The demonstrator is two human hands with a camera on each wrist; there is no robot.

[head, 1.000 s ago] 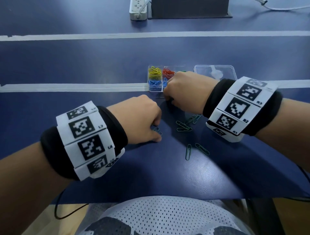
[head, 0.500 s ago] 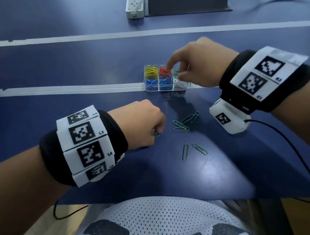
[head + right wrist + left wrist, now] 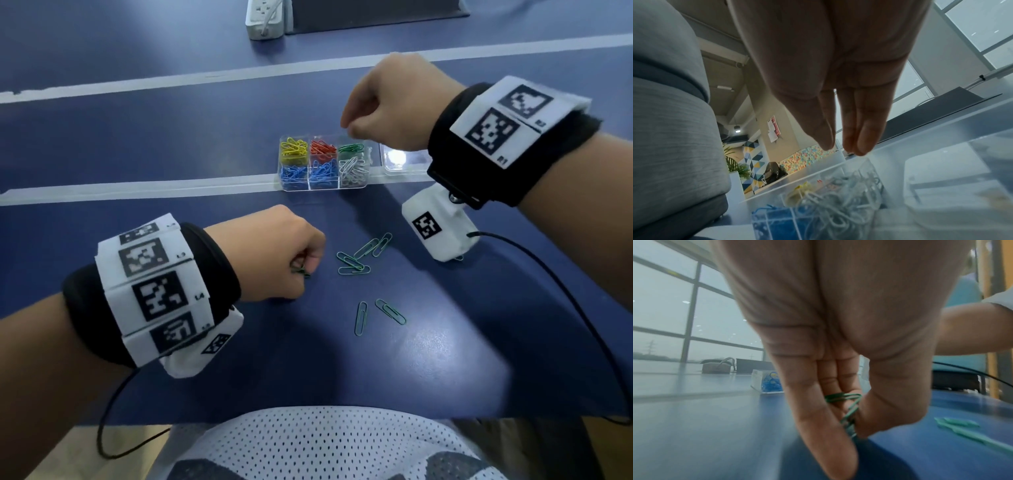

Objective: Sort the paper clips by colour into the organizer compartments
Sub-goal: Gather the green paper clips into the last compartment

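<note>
Head view: a clear plastic six-compartment organizer [image 3: 323, 162] sits on the dark blue table [image 3: 171, 137], its long axis running left to right along a pale tape line [image 3: 137, 190]. Its far row holds yellow paper clips [image 3: 293, 148], red paper clips [image 3: 322, 149] and green paper clips [image 3: 350, 148], left to right; the near row holds blue clips [image 3: 308, 173] in the left and middle compartments and white paper clips [image 3: 354, 169] at the right. A clear plastic lid [image 3: 402, 159] lies just beside the organizer's right end. Seven loose green wire paper clips [image 3: 352, 265] lie flat on the table nearer the person: five in an overlapping cluster, two of them slanting up to the right, and a separate pair [image 3: 376, 315] closer in, one near-upright in the frame, one slanting down to the right. The left hand [image 3: 274, 253] rests curled on the table left of the cluster, green clips showing at its fingertips. The right hand [image 3: 387, 102] hangs above the organizer's far right corner, over the green compartment, fingers bent downward; nothing shows in them. Left wrist view: thumb and fingers [image 3: 818, 402] pinch several held green clips [image 3: 846, 408], one lying crosswise, another pointing down toward the table; loose clips [image 3: 962, 428] lie blurred to the right. Right wrist view: the right hand [image 3: 838, 113] has its fingers [image 3: 865, 129] extended and close together, thumb just apart, holding nothing, above the blurred white clips [image 3: 838, 206] and blue clips [image 3: 774, 220].
</note>
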